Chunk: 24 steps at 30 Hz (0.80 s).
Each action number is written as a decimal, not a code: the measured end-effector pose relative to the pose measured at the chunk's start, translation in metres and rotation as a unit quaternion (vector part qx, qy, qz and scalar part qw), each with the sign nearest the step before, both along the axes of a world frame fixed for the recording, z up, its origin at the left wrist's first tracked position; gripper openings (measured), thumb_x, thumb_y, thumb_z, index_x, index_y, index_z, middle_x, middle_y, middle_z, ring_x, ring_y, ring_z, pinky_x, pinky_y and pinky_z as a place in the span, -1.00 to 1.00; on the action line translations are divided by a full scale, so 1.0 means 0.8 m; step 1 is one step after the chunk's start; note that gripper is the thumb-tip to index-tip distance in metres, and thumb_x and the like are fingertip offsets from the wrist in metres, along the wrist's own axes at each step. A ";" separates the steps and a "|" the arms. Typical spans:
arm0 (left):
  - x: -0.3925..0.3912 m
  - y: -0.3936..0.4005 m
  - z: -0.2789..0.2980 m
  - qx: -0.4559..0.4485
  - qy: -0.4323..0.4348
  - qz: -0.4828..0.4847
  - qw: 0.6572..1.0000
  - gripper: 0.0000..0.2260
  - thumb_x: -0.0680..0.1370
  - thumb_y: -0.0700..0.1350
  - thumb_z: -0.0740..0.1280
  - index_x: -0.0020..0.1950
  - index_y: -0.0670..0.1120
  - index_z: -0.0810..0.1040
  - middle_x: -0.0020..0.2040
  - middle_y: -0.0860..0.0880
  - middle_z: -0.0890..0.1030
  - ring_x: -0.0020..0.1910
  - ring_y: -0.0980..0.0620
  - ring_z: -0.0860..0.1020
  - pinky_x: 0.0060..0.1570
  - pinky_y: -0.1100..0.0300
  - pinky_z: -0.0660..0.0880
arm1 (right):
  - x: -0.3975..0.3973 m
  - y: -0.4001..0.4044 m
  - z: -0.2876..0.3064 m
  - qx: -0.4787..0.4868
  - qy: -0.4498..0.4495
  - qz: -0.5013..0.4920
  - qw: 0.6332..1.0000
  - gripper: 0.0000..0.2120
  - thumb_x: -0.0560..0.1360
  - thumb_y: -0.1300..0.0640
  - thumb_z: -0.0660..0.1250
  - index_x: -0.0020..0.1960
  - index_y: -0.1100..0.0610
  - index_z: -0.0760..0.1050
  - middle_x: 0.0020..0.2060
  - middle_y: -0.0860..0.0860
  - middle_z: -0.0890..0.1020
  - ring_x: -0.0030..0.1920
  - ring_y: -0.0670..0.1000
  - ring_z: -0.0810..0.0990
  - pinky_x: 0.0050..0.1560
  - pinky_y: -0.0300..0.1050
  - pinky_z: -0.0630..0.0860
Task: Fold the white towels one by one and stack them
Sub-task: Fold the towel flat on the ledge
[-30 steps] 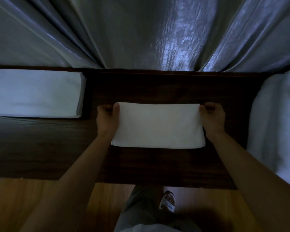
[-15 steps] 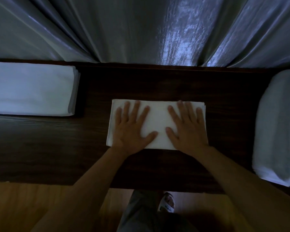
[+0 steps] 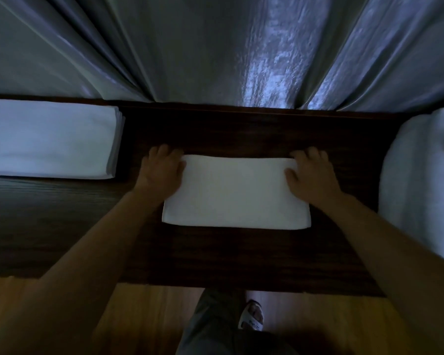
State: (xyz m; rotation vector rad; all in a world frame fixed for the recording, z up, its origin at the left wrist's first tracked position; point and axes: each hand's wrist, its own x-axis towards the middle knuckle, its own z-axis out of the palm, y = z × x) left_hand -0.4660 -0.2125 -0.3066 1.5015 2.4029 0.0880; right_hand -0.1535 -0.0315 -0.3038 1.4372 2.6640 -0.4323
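Hands, left [image 3: 162, 172] and right [image 3: 310, 178], curl their fingers over the far corners of a folded white towel [image 3: 236, 193] mid-table [image 3: 241, 129]; soft, light cloth, probably best lifted by its ends

No readable text is found. Dark lettering is printed on the strap of a white sandal [image 3: 251, 319] at about six o'clock — too small and blurred to be made out.
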 end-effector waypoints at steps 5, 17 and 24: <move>-0.038 0.040 0.014 -0.091 -0.107 0.009 0.990 -0.58 0.60 0.03 0.39 0.39 -0.12 0.45 0.32 -0.18 0.52 0.29 -0.18 0.49 0.23 -0.02 0.48 | -0.019 0.053 0.023 -0.204 -0.039 -0.048 0.977 -0.64 0.50 0.06 0.49 0.19 0.23 0.54 0.12 0.21 0.62 0.11 0.18 0.60 0.01 -0.10 0.50; -0.039 0.009 0.104 -0.063 -0.230 0.028 0.971 -0.81 0.46 -0.16 0.55 -0.05 -0.14 0.57 -0.04 -0.12 0.61 -0.12 -0.08 0.62 -0.18 0.04 0.63 | -0.004 0.028 0.116 -0.253 0.001 -0.054 0.966 -0.94 0.56 0.18 0.40 -0.03 0.16 0.54 -0.31 0.18 0.71 -0.40 0.07 0.70 -0.53 -0.16 0.49; -0.044 -0.051 0.237 0.045 -0.256 0.055 0.964 -0.76 0.42 -0.18 0.60 -0.12 -0.15 0.55 -0.26 -0.08 0.64 -0.32 -0.04 0.63 -0.37 0.15 0.60 | 0.032 0.003 0.242 -0.221 0.154 -0.033 0.963 -0.86 0.50 0.26 0.48 -0.03 0.23 0.53 -0.40 0.14 0.70 -0.42 0.03 0.71 -0.57 -0.18 0.49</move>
